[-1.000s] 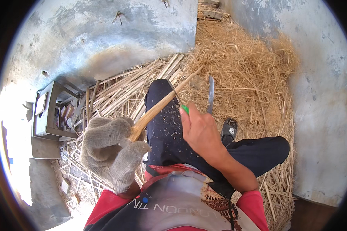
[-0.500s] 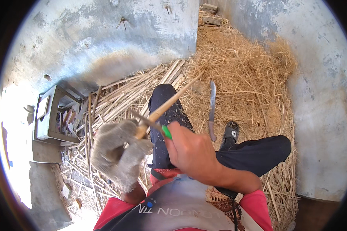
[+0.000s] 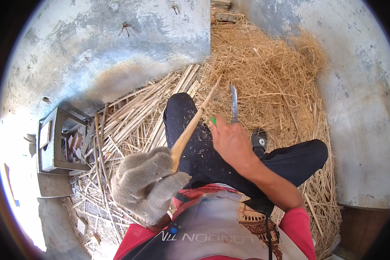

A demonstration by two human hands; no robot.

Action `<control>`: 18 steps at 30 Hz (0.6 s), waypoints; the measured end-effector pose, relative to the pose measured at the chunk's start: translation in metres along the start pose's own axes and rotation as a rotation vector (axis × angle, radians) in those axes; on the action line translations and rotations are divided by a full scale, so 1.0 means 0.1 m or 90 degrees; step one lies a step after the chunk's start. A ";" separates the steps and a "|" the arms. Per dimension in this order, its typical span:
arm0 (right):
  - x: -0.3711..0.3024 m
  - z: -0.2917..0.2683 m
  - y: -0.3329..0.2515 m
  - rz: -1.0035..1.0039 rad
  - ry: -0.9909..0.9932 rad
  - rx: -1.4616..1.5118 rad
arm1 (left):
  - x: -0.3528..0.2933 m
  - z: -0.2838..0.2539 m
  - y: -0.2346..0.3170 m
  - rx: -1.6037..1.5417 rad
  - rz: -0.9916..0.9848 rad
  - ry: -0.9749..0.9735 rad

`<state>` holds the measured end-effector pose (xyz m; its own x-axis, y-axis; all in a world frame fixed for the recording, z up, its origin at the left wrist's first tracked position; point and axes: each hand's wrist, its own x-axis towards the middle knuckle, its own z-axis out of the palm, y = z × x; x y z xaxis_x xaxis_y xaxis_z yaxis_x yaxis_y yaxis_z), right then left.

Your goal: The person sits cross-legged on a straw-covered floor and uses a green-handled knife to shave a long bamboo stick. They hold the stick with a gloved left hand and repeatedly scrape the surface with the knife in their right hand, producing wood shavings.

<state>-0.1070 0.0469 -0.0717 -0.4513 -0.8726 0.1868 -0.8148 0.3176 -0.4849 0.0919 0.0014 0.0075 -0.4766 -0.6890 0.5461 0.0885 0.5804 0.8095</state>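
Note:
My left hand (image 3: 145,184), in a thick grey knit glove, is closed around the thick end of a tapering wooden stick (image 3: 190,129). The stick slants up and away over my left thigh, its thin tip towards the straw. To the right of it, apart from the wood, my bare right hand (image 3: 234,145) is closed on a small knife with a green handle (image 3: 213,121). Only a bit of that handle shows; its blade cannot be made out now. A long-bladed knife (image 3: 234,104) lies on the straw beyond my right hand, which hides its handle.
Pale shavings dot my dark trouser leg (image 3: 177,113). Loose straw (image 3: 268,73) heaps up ahead, and split strips (image 3: 154,102) lie in a pile to the left. A weathered wooden frame box (image 3: 56,138) stands at far left. Worn walls (image 3: 359,108) bound both sides.
My right hand has moved off the stick, up and to the right, with the knife. The blade lay across the stick before. My gloved hand has shifted slightly right and down.

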 end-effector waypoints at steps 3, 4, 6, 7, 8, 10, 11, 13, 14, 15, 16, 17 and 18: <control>-0.14 -0.21 -0.19 -0.120 0.014 0.187 | 0.03 0.00 0.02 0.107 0.118 -0.048; -0.23 -0.29 -0.27 -0.171 0.034 0.259 | 0.06 0.05 0.01 0.141 0.156 -0.043; -0.24 -0.29 -0.29 -0.159 0.022 0.237 | 0.14 -0.02 0.03 0.190 0.190 -0.069; -0.20 -0.26 -0.23 -0.105 -0.009 0.196 | 0.16 -0.04 0.02 0.204 0.199 -0.074; -0.14 -0.21 -0.16 -0.050 -0.040 0.154 | 0.15 -0.04 -0.01 0.190 0.182 -0.071; -0.05 -0.15 -0.01 -0.041 -0.038 0.071 | 0.13 -0.07 -0.06 0.177 0.196 -0.089; -0.13 -0.21 -0.02 -0.059 -0.049 0.111 | 0.12 -0.09 -0.07 0.176 0.232 -0.106; -0.23 -0.47 -0.23 -0.153 -0.052 0.223 | 0.13 -0.18 -0.11 0.194 0.290 -0.163; -0.30 -0.47 -0.27 -0.178 -0.048 0.234 | 0.15 -0.21 -0.16 0.201 0.321 -0.185; -0.31 -0.47 -0.29 -0.212 -0.029 0.236 | 0.17 -0.22 -0.13 0.195 0.315 -0.195; -0.32 -0.46 -0.30 -0.245 -0.011 0.238 | 0.17 -0.21 -0.15 0.189 0.323 -0.180; -0.30 -0.38 -0.23 -0.254 0.015 0.181 | 0.17 -0.20 -0.17 0.183 0.333 -0.163; -0.28 -0.36 -0.22 -0.231 0.006 0.180 | 0.17 -0.19 -0.17 0.179 0.340 -0.150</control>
<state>-0.0894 0.0779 -0.0355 -0.1597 -0.9046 0.3952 -0.7905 -0.1226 -0.6001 0.0988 -0.0289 0.0070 -0.6120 -0.1785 0.7705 0.1497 0.9304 0.3345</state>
